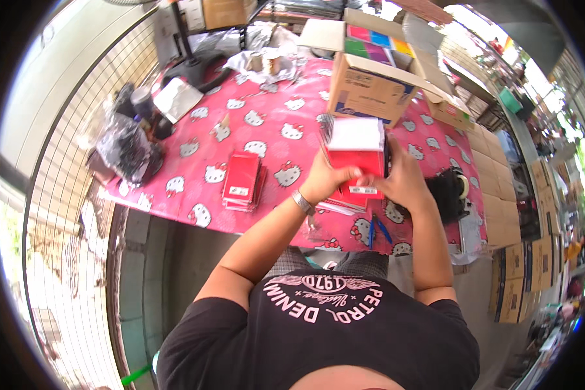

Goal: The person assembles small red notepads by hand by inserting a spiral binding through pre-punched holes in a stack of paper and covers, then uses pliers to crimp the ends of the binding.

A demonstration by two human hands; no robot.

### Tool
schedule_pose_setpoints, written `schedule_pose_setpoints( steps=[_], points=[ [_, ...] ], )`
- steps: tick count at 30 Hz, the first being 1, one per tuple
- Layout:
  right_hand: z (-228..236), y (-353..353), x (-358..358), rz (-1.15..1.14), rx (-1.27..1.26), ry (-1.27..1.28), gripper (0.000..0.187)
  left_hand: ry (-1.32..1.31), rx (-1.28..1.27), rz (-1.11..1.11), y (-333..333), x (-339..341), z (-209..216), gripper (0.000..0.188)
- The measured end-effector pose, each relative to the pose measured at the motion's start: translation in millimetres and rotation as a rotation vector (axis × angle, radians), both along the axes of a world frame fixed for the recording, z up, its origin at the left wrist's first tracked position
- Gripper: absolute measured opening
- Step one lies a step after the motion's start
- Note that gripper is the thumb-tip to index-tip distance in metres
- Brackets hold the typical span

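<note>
From the head view, I see a pink cloth point(273, 221) patterned with cartoon cats over the table, a carton point(370, 97) standing at upper centre, a fan base point(198, 70) at upper left and boxes point(510, 286) stacked at right. A red stack point(242, 179) lies left of centre; pliers point(378, 231) lie below the hands. The black bag point(441, 195) at centre right is partly covered by the forearm, its contents unclear. Just right of centre, the left hand point(325, 179) and right hand point(402, 174) clasp red notebooks point(354, 161) from both sides, thumbs over the cover, almost meeting; most other fingers are hidden.
</note>
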State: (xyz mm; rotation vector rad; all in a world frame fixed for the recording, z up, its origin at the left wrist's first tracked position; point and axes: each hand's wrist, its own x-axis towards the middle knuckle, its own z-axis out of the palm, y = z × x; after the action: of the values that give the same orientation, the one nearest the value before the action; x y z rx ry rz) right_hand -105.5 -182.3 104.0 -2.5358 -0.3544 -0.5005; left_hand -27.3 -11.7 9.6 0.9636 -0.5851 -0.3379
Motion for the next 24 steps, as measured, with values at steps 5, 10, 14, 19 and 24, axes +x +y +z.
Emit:
schedule_pose_setpoints(
  steps=[5, 10, 14, 19, 24],
  points=[
    [-2, 55, 34, 0.280, 0.343, -0.143, 0.095, -0.014, 0.022, 0.214, 136, 45, 24, 0.050],
    [-69, 89, 34, 0.301, 0.648, 0.328, 0.077, 0.413, 0.525, 0.410, 313, 97, -40, 0.048],
    [-116, 131, 45, 0.375, 0.667, 0.529, 0.071, 0.647, 0.931, 0.212, 378, 107, -110, 0.049],
    [-174, 146, 70, 0.248, 0.639, 0.705, 0.069, 0.504, 1.547, 0.112, 370, 126, -115, 0.082],
    [-206, 190, 81, 0.154, 0.726, 0.808, 0.068, 0.007, 2.142, 0.021, 427, 153, -103, 0.100]
  ],
)
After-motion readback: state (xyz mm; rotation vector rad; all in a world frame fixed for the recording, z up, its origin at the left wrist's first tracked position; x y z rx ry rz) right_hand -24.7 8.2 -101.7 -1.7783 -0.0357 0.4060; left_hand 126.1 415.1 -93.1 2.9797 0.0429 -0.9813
